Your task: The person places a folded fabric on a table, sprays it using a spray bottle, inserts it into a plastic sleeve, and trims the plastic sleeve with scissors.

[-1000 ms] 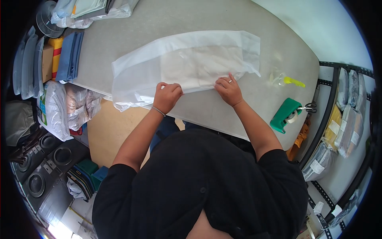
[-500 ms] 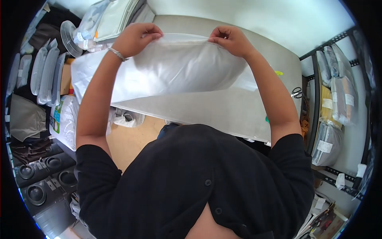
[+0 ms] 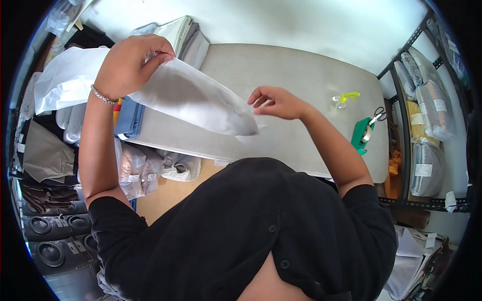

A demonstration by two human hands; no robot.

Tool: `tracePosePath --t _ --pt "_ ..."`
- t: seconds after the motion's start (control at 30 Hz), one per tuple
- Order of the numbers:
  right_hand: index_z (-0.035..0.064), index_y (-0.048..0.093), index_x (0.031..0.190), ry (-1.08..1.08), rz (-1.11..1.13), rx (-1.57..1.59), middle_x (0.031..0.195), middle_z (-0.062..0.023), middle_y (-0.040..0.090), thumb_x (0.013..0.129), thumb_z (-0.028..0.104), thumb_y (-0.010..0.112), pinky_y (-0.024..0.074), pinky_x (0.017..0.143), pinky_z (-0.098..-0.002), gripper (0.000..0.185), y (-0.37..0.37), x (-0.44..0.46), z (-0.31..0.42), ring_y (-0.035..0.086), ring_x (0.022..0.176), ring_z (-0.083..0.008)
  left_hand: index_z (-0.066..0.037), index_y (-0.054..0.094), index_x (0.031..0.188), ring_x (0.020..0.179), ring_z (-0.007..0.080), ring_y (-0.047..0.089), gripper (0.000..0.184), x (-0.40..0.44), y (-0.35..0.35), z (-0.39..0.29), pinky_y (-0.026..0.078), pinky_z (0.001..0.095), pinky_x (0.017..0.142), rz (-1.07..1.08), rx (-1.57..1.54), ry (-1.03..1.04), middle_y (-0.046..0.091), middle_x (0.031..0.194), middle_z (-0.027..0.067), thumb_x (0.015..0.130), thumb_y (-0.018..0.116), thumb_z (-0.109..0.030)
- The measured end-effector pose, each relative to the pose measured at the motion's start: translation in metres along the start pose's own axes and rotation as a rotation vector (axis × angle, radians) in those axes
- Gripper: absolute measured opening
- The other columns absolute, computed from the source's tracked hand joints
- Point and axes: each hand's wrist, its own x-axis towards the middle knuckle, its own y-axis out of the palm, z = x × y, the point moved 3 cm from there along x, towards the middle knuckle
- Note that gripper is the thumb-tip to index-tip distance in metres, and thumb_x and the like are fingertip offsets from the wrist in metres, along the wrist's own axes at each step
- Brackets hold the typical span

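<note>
Black shirt (image 3: 236,220): fills the near side of the view.
Left hand (image 3: 128,65): pinches a gathered part of the plastic bag between thumb and fingers, raised over the left part of the table; wears a chain bracelet (image 3: 104,95) at the wrist.
Right hand (image 3: 278,103): hovers just beside the bag's right end, fingers curled and parted from the thumb; cannot tell whether it touches the bag.
Plastic bag (image 3: 193,95): hangs long and slanted from the left hand, white and translucent; shows a greyish shape through its film, too faint to identify.
Clear bags (image 3: 133,163): lie below the table's near edge, with pinkish folded contents and white labels.
White bag (image 3: 181,168): sits beside them, with something grey in its opening.
Table (image 3: 301,145): stretches grey beneath both hands.
Tape dispenser (image 3: 359,135): stands green near the right edge, with a roll inside.
Scissors (image 3: 381,114): rest at the dispenser's far end, handles outward.
Spray bottle (image 3: 339,104): stands clear with a yellow-green trigger; contents too unclear to tell.
Rack (image 3: 398,95): holds labelled, film-wrapped packets (image 3: 427,170).
</note>
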Motion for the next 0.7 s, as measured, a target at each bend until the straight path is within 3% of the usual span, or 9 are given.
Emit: tracePosePath --t 0.07,0.2,0.23,0.4,0.57,0.7 --pt "0.0037 0.064 0.107 0.081 0.094 -0.065 0.104 -0.0035 0.066 0.088 0.017 0.07 0.0481 0.084 -0.0263 0.023 0.027 0.01 0.002 0.059 0.095 -0.0093 -0.001 0.065 0.089 0.075 0.0263 0.063 0.006 -0.011 -0.011 0.017 0.047 0.0331 0.068 -0.002 0.011 -0.017 0.066 0.083 0.0122 0.084 0.065 -0.004" --pt "0.0038 0.068 0.097 0.116 0.086 0.041 0.088 -0.0009 0.068 0.085 0.022 0.075 0.0473 0.079 -0.0254 0.022 0.051 0.037 0.007 0.06 0.083 -0.009 0.0 0.066 0.091 0.078 0.0226 0.063 0.007 -0.044 -0.033 0.051 0.047 0.0307 0.072 -0.006 -0.046 -0.061 0.066 0.085 0.0102 0.086 0.064 -0.003" --pt "0.0022 0.069 0.093 0.05 0.059 0.196 0.084 0.0005 0.068 0.087 0.014 0.072 0.0471 0.078 -0.0246 0.014 0.054 0.046 0.01 0.059 0.081 -0.0071 0.0 0.066 0.091 0.078 0.0226 0.063 0.007 -0.054 -0.036 0.063 0.047 0.0307 0.072 -0.002 -0.042 -0.063 0.066 0.085 0.0102 0.086 0.064 -0.003" --pt "0.0016 0.067 0.092 -0.053 0.0 0.115 0.086 0.0001 0.067 0.091 0.006 0.065 0.0481 0.08 -0.0241 0.005 0.049 0.084 0.054 0.058 0.082 -0.0072 0.002 0.065 0.093 0.076 0.0146 0.059 0.01 -0.096 -0.046 0.123 0.047 0.0282 0.074 -0.066 -0.2 -0.147 0.066 0.082 0.0079 0.089 0.064 -0.007" --pt "0.0037 0.066 0.091 -0.203 -0.313 -0.391 0.085 0.0015 0.065 0.09 0.006 0.06 0.0467 0.079 -0.0241 0.006 0.018 0.113 0.121 0.056 0.082 -0.007 0.003 0.065 0.099 0.08 0.0077 0.057 0.014 -0.123 -0.042 0.184 0.047 0.0229 0.076 -0.111 -0.378 -0.189 0.066 0.085 0.0024 0.094 0.062 -0.009" --pt "0.0037 0.067 0.092 -0.3 -0.34 -0.458 0.086 0.0004 0.066 0.093 0.01 0.061 0.0467 0.08 -0.0246 0.009 0.0 0.123 0.162 0.057 0.082 -0.0084 0.004 0.064 0.102 0.08 0.004 0.056 0.017 -0.125 -0.047 0.201 0.046 0.02 0.075 -0.188 -0.485 -0.197 0.065 0.085 0.0 0.096 0.061 -0.012"
